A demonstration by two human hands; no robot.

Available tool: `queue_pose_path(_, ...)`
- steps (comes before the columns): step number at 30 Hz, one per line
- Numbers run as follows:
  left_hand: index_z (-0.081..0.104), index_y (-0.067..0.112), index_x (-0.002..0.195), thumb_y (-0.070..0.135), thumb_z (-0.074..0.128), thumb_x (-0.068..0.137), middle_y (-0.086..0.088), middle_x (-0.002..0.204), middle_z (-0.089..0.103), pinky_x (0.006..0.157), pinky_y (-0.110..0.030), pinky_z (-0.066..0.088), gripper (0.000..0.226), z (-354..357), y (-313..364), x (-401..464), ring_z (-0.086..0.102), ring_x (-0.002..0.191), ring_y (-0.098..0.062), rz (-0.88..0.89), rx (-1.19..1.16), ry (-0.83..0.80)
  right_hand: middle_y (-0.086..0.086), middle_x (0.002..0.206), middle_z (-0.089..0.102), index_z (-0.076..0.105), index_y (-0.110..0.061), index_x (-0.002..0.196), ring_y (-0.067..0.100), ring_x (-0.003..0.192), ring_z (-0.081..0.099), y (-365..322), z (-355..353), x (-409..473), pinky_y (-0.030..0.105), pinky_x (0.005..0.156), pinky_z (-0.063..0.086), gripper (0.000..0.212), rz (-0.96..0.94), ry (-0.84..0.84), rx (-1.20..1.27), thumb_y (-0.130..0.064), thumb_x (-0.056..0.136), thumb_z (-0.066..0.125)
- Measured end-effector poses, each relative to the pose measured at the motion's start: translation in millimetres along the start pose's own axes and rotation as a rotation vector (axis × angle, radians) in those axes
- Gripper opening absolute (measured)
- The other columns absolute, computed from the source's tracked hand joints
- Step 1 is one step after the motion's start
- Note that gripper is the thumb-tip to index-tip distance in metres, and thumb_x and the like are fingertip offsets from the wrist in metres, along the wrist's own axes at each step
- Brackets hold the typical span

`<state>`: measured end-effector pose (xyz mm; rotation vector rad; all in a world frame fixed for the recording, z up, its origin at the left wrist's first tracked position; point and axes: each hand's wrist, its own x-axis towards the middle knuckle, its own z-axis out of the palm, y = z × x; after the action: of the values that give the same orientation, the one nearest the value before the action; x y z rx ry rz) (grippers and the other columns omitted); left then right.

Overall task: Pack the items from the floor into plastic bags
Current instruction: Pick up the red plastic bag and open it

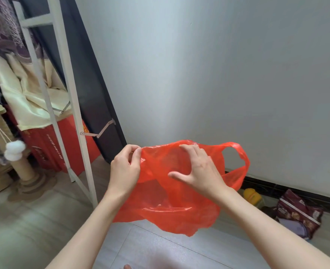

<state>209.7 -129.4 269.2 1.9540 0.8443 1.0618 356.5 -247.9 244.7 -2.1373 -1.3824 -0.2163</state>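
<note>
A thin red plastic bag [172, 206] hangs in the air in front of me, crumpled, with one handle loop [240, 162] sticking out to the right. My left hand [124, 169] pinches the bag's upper left edge between thumb and fingers. My right hand [197, 169] lies against the bag's upper middle with fingers spread and nearly straight, thumb pointing left. On the floor at the right, by the wall, lie a dark red snack packet [298, 212] and a yellow item [252, 196], partly hidden behind my right forearm and the bag.
A white metal rack [72, 105] leans at the left with cream cloth [24, 94] and a red box [49, 146] behind it. A cat scratching post [22, 166] with white pompoms stands at far left. A grey wall [218, 74] fills the back.
</note>
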Motion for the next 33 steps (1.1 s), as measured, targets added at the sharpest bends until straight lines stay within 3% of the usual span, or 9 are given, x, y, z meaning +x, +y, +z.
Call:
queue_pose_path(6, 0.065, 0.011, 0.083, 0.016, 0.049, 0.094, -0.003, 0.071, 0.065, 0.054, -0.020, 0.049, 0.020, -19, 6, -3, 0.059, 0.062, -0.009, -0.097, -0.332, -0.201, 0.005, 0.143, 0.035, 0.028, -0.024, 0.143, 0.025, 0.132, 0.034, 22, -4, 0, 0.045, 0.110, 0.027, 0.094, -0.005, 0.044, -0.080, -0.051, 0.065, 0.073)
queue_pose_path(13, 0.069, 0.016, 0.075, 0.016, 0.048, 0.093, -0.005, 0.068, 0.068, 0.056, -0.027, 0.053, 0.028, -34, 12, -2, 0.064, 0.061, -0.017, -0.245, -0.552, -0.223, 0.001, 0.133, 0.055, 0.039, -0.022, 0.137, 0.024, 0.123, 0.050, 46, -9, -1, 0.057, 0.098, 0.031, 0.096, 0.031, 0.087, -0.337, -0.060, 0.056, 0.074)
queue_pose_path(17, 0.069, 0.018, 0.075, 0.016, 0.049, 0.094, 0.000, 0.066, 0.069, 0.061, -0.030, 0.054, 0.027, -33, 10, -2, 0.065, 0.064, -0.016, -0.225, -0.430, -0.122, 0.002, 0.118, 0.066, 0.051, -0.019, 0.128, 0.019, 0.112, 0.060, 47, -11, -1, 0.039, 0.097, 0.040, 0.071, 0.003, 0.181, -0.202, -0.055, 0.069, 0.067)
queue_pose_path(20, 0.067, 0.019, 0.078, 0.018, 0.051, 0.094, -0.003, 0.072, 0.070, 0.073, -0.042, 0.054, 0.023, -31, 6, -1, 0.065, 0.074, -0.024, -0.155, -0.250, -0.026, 0.001, 0.093, 0.071, 0.061, -0.014, 0.109, 0.019, 0.084, 0.068, 32, -13, -2, 0.031, 0.074, 0.054, 0.047, -0.172, 0.312, -0.071, -0.049, 0.078, 0.055)
queue_pose_path(23, 0.067, 0.021, 0.078, 0.026, 0.054, 0.092, 0.001, 0.073, 0.069, 0.076, -0.047, 0.053, 0.020, -30, 7, -1, 0.066, 0.075, -0.022, -0.046, -0.115, -0.061, 0.004, 0.106, 0.063, 0.052, -0.015, 0.115, 0.019, 0.095, 0.058, 19, -10, 2, 0.030, 0.076, 0.053, 0.042, -0.265, 0.367, -0.084, -0.036, 0.079, 0.057)
queue_pose_path(26, 0.067, 0.020, 0.076, 0.025, 0.053, 0.092, -0.004, 0.073, 0.067, 0.070, -0.041, 0.051, 0.022, -25, 16, -4, 0.063, 0.069, -0.017, 0.056, -0.102, -0.158, 0.010, 0.126, 0.055, 0.044, -0.014, 0.130, 0.024, 0.115, 0.049, 19, -5, 3, 0.037, 0.095, 0.046, 0.060, -0.206, 0.244, -0.135, -0.036, 0.076, 0.056)
queue_pose_path(29, 0.065, 0.013, 0.077, 0.029, 0.051, 0.088, -0.009, 0.071, 0.064, 0.066, -0.035, 0.046, 0.024, -24, 26, -8, 0.057, 0.066, -0.012, 0.094, -0.210, -0.242, 0.010, 0.124, 0.057, 0.055, -0.007, 0.123, 0.025, 0.118, 0.052, 28, 0, 0, 0.031, 0.103, 0.039, 0.042, -0.079, 0.020, 0.005, -0.024, 0.085, 0.057)
queue_pose_path(31, 0.065, 0.018, 0.076, 0.036, 0.052, 0.087, 0.001, 0.070, 0.064, 0.068, -0.033, 0.046, 0.025, -25, 23, -7, 0.057, 0.067, -0.009, 0.100, -0.179, -0.235, 0.002, 0.102, 0.065, 0.065, -0.008, 0.105, 0.018, 0.100, 0.059, 30, -5, -1, 0.016, 0.087, 0.039, 0.020, 0.071, -0.077, 0.216, -0.012, 0.089, 0.054)
queue_pose_path(33, 0.064, 0.028, 0.074, 0.041, 0.052, 0.090, 0.009, 0.069, 0.065, 0.078, -0.036, 0.043, 0.023, -27, 13, -1, 0.059, 0.073, -0.009, 0.074, -0.036, -0.114, -0.009, 0.073, 0.063, 0.068, -0.017, 0.080, 0.006, 0.072, 0.057, 32, -13, 1, 0.015, 0.067, 0.039, 0.018, 0.203, -0.158, 0.345, -0.012, 0.090, 0.054)
